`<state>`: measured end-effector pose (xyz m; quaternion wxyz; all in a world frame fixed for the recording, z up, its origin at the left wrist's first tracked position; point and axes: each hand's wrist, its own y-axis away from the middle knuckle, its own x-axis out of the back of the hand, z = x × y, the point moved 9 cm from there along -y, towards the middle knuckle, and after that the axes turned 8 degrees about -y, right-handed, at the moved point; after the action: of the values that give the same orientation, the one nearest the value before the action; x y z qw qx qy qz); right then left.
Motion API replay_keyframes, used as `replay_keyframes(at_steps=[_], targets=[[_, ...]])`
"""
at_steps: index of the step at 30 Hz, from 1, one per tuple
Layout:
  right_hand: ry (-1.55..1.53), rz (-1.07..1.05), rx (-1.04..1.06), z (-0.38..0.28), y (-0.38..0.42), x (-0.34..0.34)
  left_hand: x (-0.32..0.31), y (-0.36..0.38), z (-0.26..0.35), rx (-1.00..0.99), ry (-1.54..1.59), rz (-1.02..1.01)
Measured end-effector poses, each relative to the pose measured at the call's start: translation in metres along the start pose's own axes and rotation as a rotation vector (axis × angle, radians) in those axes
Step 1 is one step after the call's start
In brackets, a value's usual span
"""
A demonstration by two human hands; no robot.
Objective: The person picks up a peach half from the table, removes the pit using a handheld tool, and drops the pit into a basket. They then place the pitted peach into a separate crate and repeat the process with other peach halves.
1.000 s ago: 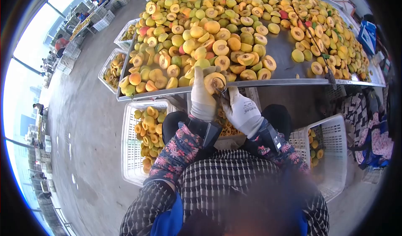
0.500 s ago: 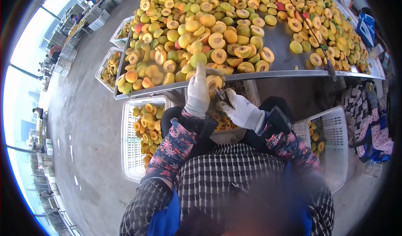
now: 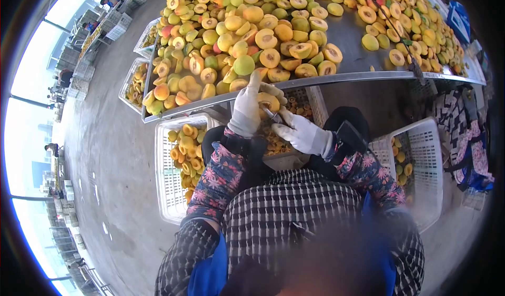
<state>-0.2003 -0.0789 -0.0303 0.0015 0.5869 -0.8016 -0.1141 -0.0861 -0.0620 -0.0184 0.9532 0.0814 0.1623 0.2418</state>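
My left hand (image 3: 246, 109), in a white glove, is closed around a peach half (image 3: 269, 102) just off the table's front edge. In my white-gloved right hand (image 3: 305, 135) is a small metal pitting tool (image 3: 274, 116), its tip against the peach half. The tool's exact shape is partly hidden by the fingers. Beyond my hands, many yellow-green peach halves (image 3: 269, 58) are heaped on the metal table (image 3: 344, 46), several showing the brown hollow or stone. Under my hands stands a crate with orange fruit pieces (image 3: 276, 143).
To my left, a white crate (image 3: 167, 191) holds peach halves; another white crate (image 3: 425, 162) stands at my right. Smaller crates (image 3: 126, 88) sit by the table's left end. The metal rim (image 3: 336, 78) runs across in front of me. People work at distant tables on the left.
The head view has shifted slightly. The peach half has turned in my left hand, and the tool in my right hand now reaches its lower edge.
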Motion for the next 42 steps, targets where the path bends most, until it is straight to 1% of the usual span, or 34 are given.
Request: replay_keyframes(at_steps=[1, 2, 3, 5, 6, 7, 8, 10, 11, 13, 14, 17, 18, 20, 21, 22, 23, 24, 25, 26, 27, 29, 30, 31, 33, 36, 37, 40, 42], targets=[[-0.234, -0.050, -0.110, 0.008, 0.003, -0.007, -0.003, 0.001, -0.001, 0.044, 0.047, -0.025], [-0.470, -0.100, -0.222, 0.016, 0.007, -0.018, -0.003, 0.001, 0.000, 0.028, 0.078, -0.013], [-0.635, -0.072, -0.249, 0.016, 0.011, -0.024, -0.004, 0.001, 0.000, 0.012, 0.108, -0.002], [-0.844, -0.112, -0.295, 0.021, 0.012, -0.030, -0.009, 0.002, 0.004, -0.023, 0.131, 0.026], [-0.949, -0.130, -0.316, 0.024, 0.013, -0.031, -0.010, 0.001, 0.001, -0.008, 0.216, 0.040], [-1.011, -0.229, -0.297, 0.021, 0.013, -0.033, -0.012, 0.000, -0.003, 0.007, 0.301, 0.051], [-1.081, -0.282, -0.294, 0.021, 0.013, -0.033, -0.014, -0.002, -0.007, 0.022, 0.387, 0.063], [-1.220, -0.392, -0.291, 0.019, 0.015, -0.035, -0.021, -0.007, -0.017, 0.072, 0.563, -0.023], [-1.255, -0.402, -0.289, 0.020, 0.015, -0.035, -0.025, -0.008, -0.021, 0.097, 0.651, -0.066], [-1.325, -0.423, -0.288, 0.020, 0.016, -0.036, -0.021, -0.006, -0.018, 0.077, 0.606, 0.006], [-1.273, -0.406, -0.274, 0.019, 0.018, -0.034, -0.019, -0.006, -0.015, 0.064, 0.583, 0.041], [-1.140, -0.346, -0.255, 0.007, 0.032, -0.026, 0.028, -0.003, 0.002, -0.068, 0.432, 0.352], [-0.928, -0.228, -0.246, 0.011, 0.032, -0.015, 0.047, 0.000, 0.022, -0.228, 0.226, 0.317], [-0.502, 0.001, -0.219, 0.016, 0.033, 0.010, 0.095, 0.024, 0.056, -0.355, -0.064, 0.504], [-0.178, 0.029, -0.185, 0.034, 0.029, 0.025, 0.127, 0.032, 0.075, -0.433, -0.290, 0.588], [0.083, 0.088, -0.109, 0.040, 0.029, 0.038, 0.158, 0.042, 0.092, -0.497, -0.515, 0.697], [0.345, 0.146, -0.030, 0.042, 0.032, 0.045, 0.179, 0.041, 0.094, -0.375, -0.687, 0.696], [0.605, 0.202, 0.050, 0.033, 0.035, 0.046, 0.184, 0.044, 0.100, -0.390, -0.891, 0.730], [0.612, 0.175, -0.054, 0.033, 0.036, 0.045, 0.185, 0.047, 0.106, -0.403, -1.096, 0.761], [0.650, 0.207, -0.009, 0.031, 0.033, 0.046, 0.184, 0.048, 0.109, -0.413, -1.301, 0.787], [0.686, 0.243, 0.036, 0.034, 0.031, 0.046, 0.185, 0.039, 0.100, -0.384, -1.294, 0.774], [0.719, 0.285, 0.081, 0.036, 0.027, 0.046, 0.124, 0.028, 0.103, -0.471, -1.255, 0.641], [0.716, 0.293, 0.083, 0.037, 0.024, 0.046, 0.103, 0.015, 0.093, -0.531, -1.331, 0.554], [0.716, 0.302, 0.084, 0.035, 0.023, 0.047, 0.082, 0.001, 0.080, -0.533, -1.331, 0.440], [0.718, 0.317, 0.039, 0.030, 0.023, 0.047, 0.040, -0.020, 0.063, -0.415, -1.518, 0.310], [0.716, 0.293, 0.005, 0.032, 0.025, 0.049, 0.010, -0.040, 0.048, -0.260, -1.863, 0.283], [0.712, 0.279, -0.002, 0.034, 0.026, 0.049, 0.012, -0.050, 0.039, -0.165, -1.934, 0.245], [0.656, 0.246, 0.016, 0.031, 0.031, 0.044, 0.014, -0.066, 0.036, -0.085, -1.916, 0.190], [0.634, 0.230, 0.001, 0.030, 0.032, 0.039, 0.014, -0.077, 0.031, -0.121, -2.004, 0.166]])
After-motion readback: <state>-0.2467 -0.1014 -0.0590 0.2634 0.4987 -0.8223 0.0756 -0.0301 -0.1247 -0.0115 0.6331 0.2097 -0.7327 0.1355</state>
